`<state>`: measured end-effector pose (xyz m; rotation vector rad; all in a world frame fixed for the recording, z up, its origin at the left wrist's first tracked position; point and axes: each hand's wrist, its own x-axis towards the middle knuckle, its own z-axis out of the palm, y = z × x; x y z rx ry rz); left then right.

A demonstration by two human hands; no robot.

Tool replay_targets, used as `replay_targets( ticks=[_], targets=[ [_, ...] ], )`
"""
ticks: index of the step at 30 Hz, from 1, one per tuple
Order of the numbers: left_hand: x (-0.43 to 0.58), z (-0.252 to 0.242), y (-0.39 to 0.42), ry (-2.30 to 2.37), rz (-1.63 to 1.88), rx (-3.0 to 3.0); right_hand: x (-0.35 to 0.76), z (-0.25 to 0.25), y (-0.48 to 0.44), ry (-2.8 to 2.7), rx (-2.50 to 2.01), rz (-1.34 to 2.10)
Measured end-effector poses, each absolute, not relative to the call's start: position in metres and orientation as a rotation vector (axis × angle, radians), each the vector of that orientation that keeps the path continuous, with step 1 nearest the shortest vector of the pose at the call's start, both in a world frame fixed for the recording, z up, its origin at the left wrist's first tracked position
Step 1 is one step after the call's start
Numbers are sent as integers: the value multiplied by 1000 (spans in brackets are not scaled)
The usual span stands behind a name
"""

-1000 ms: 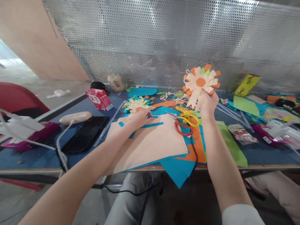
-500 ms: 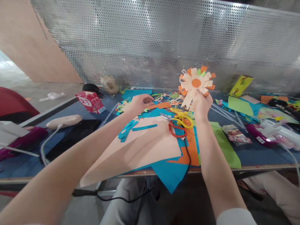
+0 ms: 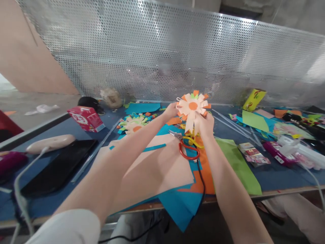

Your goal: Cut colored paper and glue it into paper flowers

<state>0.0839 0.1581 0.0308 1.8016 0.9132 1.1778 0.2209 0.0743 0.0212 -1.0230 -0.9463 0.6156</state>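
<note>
A peach and orange paper flower [image 3: 193,105] with an orange centre and hanging peach tails is held upright above the table. My right hand [image 3: 205,124] pinches it at its lower right. At its left edge, my left hand [image 3: 172,111] closes on the petals. Just below lie red-handled scissors [image 3: 189,151] and yellow-handled scissors [image 3: 193,140], on sheets of peach paper [image 3: 162,166], blue paper [image 3: 181,206] and orange paper [image 3: 207,174]. Another paper flower [image 3: 135,124] rests on the table beyond my left forearm.
On the left are a red box [image 3: 86,118], a black tablet-like slab [image 3: 61,166] and a white corded device [image 3: 50,144]. Green paper [image 3: 236,164], a yellow packet [image 3: 254,100] and a purple device [image 3: 280,152] lie right. A perforated metal panel [image 3: 142,51] stands behind; a person's leg [image 3: 294,211] shows lower right.
My right hand has brought the flower down and to the left. My left hand has moved right and taken hold of its edge. The view has shifted slightly.
</note>
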Motion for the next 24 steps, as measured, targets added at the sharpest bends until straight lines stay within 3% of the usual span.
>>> replay_targets(
  ticks=[5, 14, 24],
  targets=[
    [21, 31, 90, 701, 1072, 1264, 190, 22, 59, -1082, -943, 842],
    [-16, 30, 23, 926, 1368, 1178, 154, 27, 30, -1307, -755, 1175],
    [-31, 2, 42, 995, 1477, 1642, 171, 37, 36, -1291, -800, 960]
  ],
)
